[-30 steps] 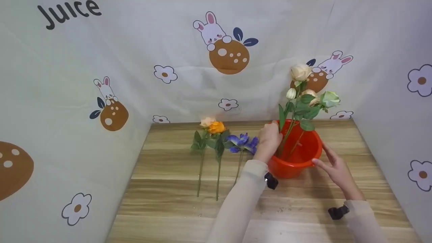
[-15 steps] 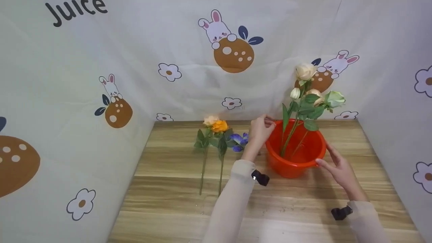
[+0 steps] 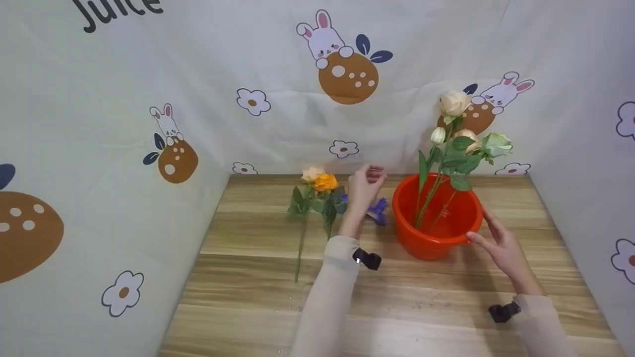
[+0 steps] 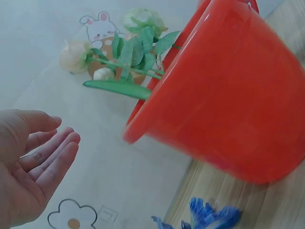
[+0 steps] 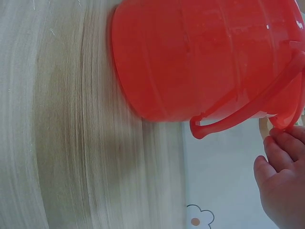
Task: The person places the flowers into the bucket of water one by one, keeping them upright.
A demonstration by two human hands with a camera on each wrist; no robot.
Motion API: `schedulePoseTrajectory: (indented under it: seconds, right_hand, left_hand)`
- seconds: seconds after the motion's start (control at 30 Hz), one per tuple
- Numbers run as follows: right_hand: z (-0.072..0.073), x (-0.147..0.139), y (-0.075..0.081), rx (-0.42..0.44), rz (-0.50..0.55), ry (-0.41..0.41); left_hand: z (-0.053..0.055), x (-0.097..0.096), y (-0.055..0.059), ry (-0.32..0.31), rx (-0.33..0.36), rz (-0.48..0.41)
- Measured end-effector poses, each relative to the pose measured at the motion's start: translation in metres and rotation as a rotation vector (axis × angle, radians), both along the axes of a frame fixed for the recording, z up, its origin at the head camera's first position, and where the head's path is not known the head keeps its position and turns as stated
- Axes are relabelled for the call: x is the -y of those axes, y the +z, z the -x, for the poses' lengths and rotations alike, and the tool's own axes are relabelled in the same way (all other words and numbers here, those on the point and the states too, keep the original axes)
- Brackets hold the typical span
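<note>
In the head view my left hand (image 3: 363, 191) hovers over a blue-purple flower (image 3: 378, 213) lying on the table, partly covering it. Its fingers are loosely bent with nothing between them, as the left wrist view also shows. The right hand (image 3: 503, 248) rests against the right side of a red bucket (image 3: 427, 245), thumb at the rim and fingers along the outside. In the right wrist view those fingertips (image 5: 281, 134) touch the bucket near its rim. Standing in the bucket are a cream rose (image 3: 455, 103), a pale green rose (image 3: 497, 145), a peach rose and a white bud (image 3: 438, 135).
Left of my left hand, an orange flower (image 3: 326, 182) and a peach flower (image 3: 312, 173) lie on the wooden table (image 3: 238, 297), stems toward me. The bucket's handle (image 5: 248, 112) hangs down its side. A printed cloth (image 3: 287, 134) encloses the table's back and sides.
My left hand has come out of the bucket, past its left rim, and moved left over the blue-purple flower. The right hand stays at the bucket; the head view has shifted slightly.
</note>
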State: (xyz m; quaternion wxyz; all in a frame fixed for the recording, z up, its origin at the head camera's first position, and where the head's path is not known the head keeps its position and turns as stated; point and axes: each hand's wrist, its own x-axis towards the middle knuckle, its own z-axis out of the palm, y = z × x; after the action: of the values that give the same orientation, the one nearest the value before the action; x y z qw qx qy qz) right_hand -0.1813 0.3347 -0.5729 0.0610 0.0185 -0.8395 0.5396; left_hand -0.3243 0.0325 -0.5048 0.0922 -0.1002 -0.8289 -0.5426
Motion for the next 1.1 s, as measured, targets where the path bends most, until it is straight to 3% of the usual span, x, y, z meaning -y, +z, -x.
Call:
schedulePoseTrajectory:
  seconds: [0.33,0.67,0.9,1.1]
  right_hand:
    - [0.000,-0.003,0.001,0.040,-0.017,-0.012]
    - [-0.001,-0.002,0.002,0.053,-0.018,-0.011]
    - [0.001,0.000,0.000,-0.041,0.023,0.008]
    - [0.000,0.001,0.000,-0.017,0.005,-0.001]
  left_hand:
    - [0.004,0.039,-0.014,0.063,0.041,-0.089]
    - [0.003,0.085,-0.046,0.170,0.055,-0.171]
    - [-0.002,0.118,-0.069,0.260,0.095,-0.183]
    - [-0.006,0.142,-0.086,0.296,0.137,-0.202]
